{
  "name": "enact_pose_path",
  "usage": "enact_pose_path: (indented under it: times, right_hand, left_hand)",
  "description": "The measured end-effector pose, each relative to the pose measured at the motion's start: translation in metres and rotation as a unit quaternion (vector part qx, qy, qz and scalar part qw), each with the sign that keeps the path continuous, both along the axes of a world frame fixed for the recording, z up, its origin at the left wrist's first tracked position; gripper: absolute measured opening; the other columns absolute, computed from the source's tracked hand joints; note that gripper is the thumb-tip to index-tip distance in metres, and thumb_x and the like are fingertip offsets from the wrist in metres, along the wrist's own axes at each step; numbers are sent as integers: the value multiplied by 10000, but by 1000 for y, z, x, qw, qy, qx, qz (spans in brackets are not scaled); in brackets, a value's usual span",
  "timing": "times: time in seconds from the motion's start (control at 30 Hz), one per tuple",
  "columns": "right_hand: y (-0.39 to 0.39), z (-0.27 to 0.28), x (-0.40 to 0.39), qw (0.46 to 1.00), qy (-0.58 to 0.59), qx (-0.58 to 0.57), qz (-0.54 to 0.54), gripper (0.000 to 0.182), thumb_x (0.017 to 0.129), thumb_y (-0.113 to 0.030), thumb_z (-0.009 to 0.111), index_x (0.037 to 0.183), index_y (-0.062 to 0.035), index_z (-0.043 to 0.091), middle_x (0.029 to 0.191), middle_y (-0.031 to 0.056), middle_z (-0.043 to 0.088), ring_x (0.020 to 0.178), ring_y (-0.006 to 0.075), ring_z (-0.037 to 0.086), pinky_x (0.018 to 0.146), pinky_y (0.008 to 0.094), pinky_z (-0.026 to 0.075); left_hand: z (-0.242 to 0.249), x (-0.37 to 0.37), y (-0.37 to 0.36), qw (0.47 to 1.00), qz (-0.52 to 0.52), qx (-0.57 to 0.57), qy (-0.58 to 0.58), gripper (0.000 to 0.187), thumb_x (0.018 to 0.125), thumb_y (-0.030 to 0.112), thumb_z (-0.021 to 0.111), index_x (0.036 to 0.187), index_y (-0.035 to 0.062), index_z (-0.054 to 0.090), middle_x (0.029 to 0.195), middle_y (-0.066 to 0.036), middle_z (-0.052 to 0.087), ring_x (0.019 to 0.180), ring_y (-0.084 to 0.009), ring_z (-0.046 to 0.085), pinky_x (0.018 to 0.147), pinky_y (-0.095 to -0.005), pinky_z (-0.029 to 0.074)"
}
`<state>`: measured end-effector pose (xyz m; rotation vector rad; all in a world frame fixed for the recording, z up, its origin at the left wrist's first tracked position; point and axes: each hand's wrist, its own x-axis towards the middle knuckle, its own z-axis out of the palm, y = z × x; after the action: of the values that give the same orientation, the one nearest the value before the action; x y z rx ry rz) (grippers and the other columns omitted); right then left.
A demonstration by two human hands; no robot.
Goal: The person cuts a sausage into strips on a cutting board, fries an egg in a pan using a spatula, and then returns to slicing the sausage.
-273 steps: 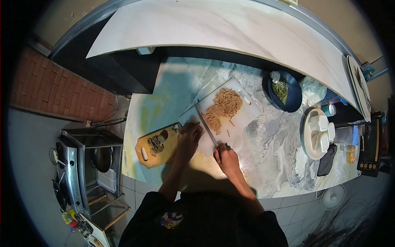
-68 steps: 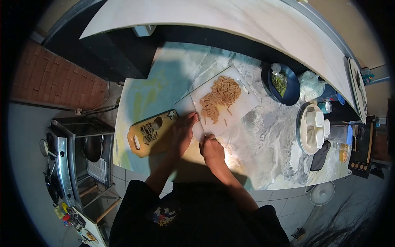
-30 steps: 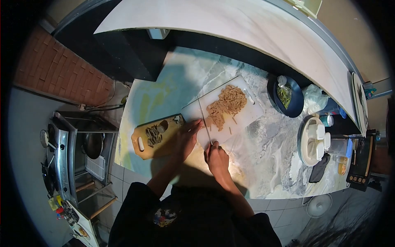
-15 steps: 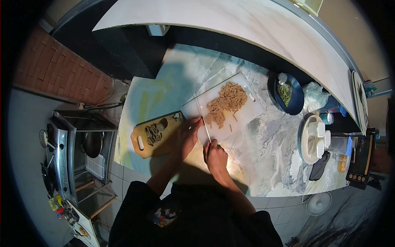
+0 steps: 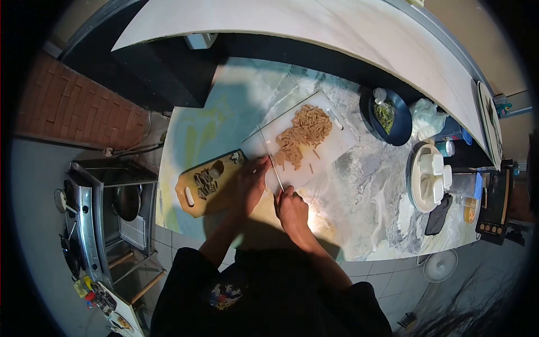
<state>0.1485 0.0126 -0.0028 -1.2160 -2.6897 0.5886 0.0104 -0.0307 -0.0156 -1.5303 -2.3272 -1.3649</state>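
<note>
In my right hand [image 5: 293, 212] is the handle of a knife [image 5: 271, 155], its long thin blade lying across the left part of a white cutting board [image 5: 337, 143]. My left hand [image 5: 252, 182] is at the board's lower left corner, fingertips bunched against the blade; what they pinch, if anything, is hidden. Right of the blade lies a heap of light brown strips [image 5: 306, 129], with a few loose pieces below it. Left of my left hand, a wooden cutting board [image 5: 193, 210] carries dark strips [image 5: 205, 183] and a small round container [image 5: 216, 169].
On the marble counter [image 5: 376, 191] stand a dark blue bowl [image 5: 401, 132] with bagged greens, a plastic bag [image 5: 429, 119] and an oval tray [image 5: 416, 194] with white containers. A dark cloth [image 5: 438, 216] lies near the right edge. A stove [image 5: 84, 219] is at the left.
The whole view has shifted slightly, so the counter things appear a little farther up and left. My hands and the knife keep nearly the same place on the white board.
</note>
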Motion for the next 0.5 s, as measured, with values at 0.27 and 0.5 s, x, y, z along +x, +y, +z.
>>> enact_pose_path:
  times: [0.27, 0.5]
  right_hand:
    - [2, 14, -4, 999, -51, -7, 12, 230, 837, -196, 599, 797, 0, 485, 618, 152, 612, 606, 298, 656, 515, 360, 543]
    - [6, 7, -8, 997, -65, -23, 26, 168, 851, -122, 502, 857, 46, 499, 665, 225, 638, 623, 346, 667, 546, 412, 544]
  left_hand:
    - [1, -1, 0, 1000, -7, -16, -12, 304, 772, -56, 611, 1052, 51, 663, 1053, -142, 654, 942, -297, 634, 821, -353, 531]
    - [5, -1, 1, 999, -3, -28, -34, 282, 784, -57, 597, 1042, 34, 665, 1058, -153, 648, 954, -302, 631, 836, -362, 523]
